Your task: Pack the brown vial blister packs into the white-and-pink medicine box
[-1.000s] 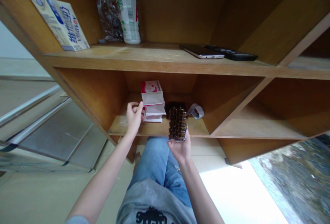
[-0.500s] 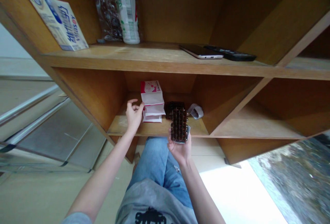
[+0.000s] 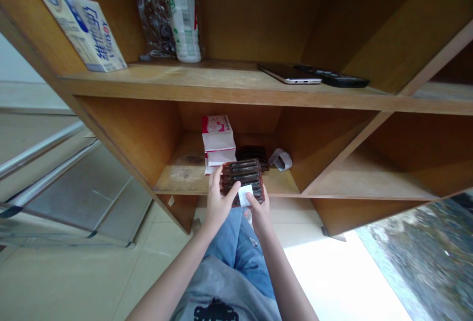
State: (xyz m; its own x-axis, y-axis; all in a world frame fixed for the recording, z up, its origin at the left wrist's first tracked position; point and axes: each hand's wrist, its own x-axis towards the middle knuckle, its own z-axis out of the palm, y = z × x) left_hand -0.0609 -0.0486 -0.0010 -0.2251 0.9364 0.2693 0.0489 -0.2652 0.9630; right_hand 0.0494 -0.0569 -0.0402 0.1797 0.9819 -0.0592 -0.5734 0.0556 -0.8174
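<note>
1. The brown ridged pack [image 3: 242, 169] was held in both hands, above the lap, at the front edge of the lower shelf [image 3: 177, 179]. Whether the edge was touched by it could not be told.
2. Its left side was gripped by the left hand [image 3: 218, 204]; the thumb was laid over the near face, and the other fingers were partly hidden by the pack.
3. Its lower right corner was grasped by the right hand [image 3: 260, 211], with the thumb pressed on a white label [image 3: 246, 195]. The curl of the remaining fingers could not be made out.
4. Behind the pack, white-and-pink cartons [image 3: 219, 140] were seen bunched together on the lower shelf, their near end partly covered from view.
5. Just to the right of these, a dark pack [image 3: 254, 152] was noted lying on the same shelf; beside it, a looped white band [image 3: 281, 159] was found.
6. On the upper shelf [image 3: 218, 76], a phone [image 3: 286, 72] was laid flat next to a black device [image 3: 339, 78].
7. At the left of that shelf, a blue-and-white carton [image 3: 88, 35] was stood near the side wall, and a white-and-green bottle [image 3: 184, 20] was set upright beside clear plastic wrapping [image 3: 155, 20].
</note>
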